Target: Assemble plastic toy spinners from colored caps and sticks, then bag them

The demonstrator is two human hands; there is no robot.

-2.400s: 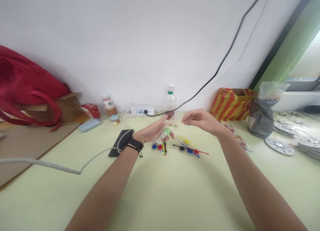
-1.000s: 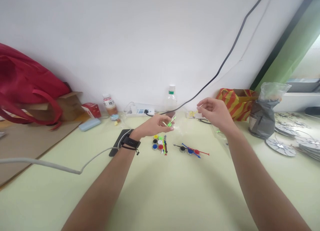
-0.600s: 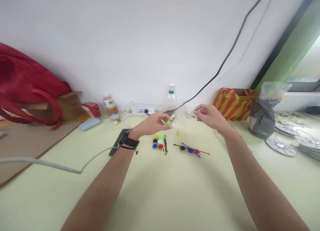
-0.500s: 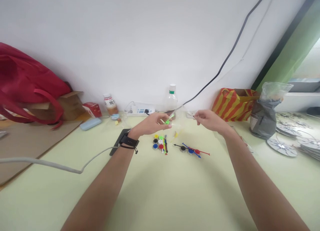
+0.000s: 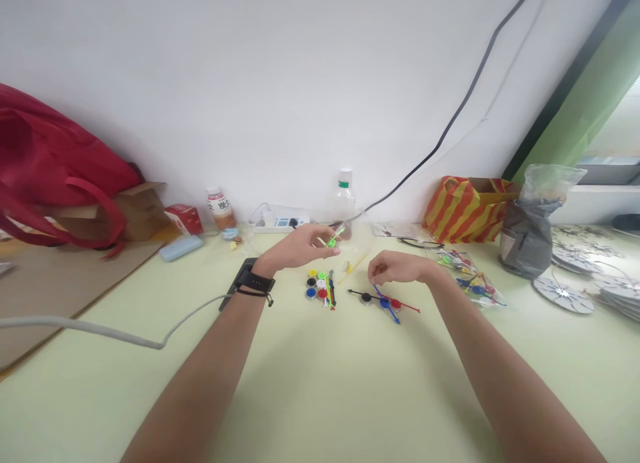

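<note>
My left hand (image 5: 311,243) is closed around a bright green plastic spinner piece (image 5: 336,236), with what looks like clear plastic film about it. My right hand (image 5: 387,268) pinches the upper end of a blue arrow spinner (image 5: 385,303). That spinner lies between a black arrow spinner (image 5: 367,297) and a red arrow spinner (image 5: 396,304). Below my left hand stand round spinner bases in two columns, among them a yellow one (image 5: 313,273) and a red one (image 5: 322,293). Loose coloured arrows (image 5: 331,291) lie beside them. A yellow arrow (image 5: 353,268) rests between my hands.
Bagged spinners (image 5: 480,288) lie right of my right arm, near grey slotted discs (image 5: 564,295). A clear bottle (image 5: 344,199) and a power strip (image 5: 283,224) stand by the wall. A striped bag (image 5: 460,213) and a grey bag (image 5: 526,239) are at the right.
My right hand has come down and nearer to me, onto the blue arrow spinner, which has turned a little. My left hand has shifted slightly left, still holding the green piece.
</note>
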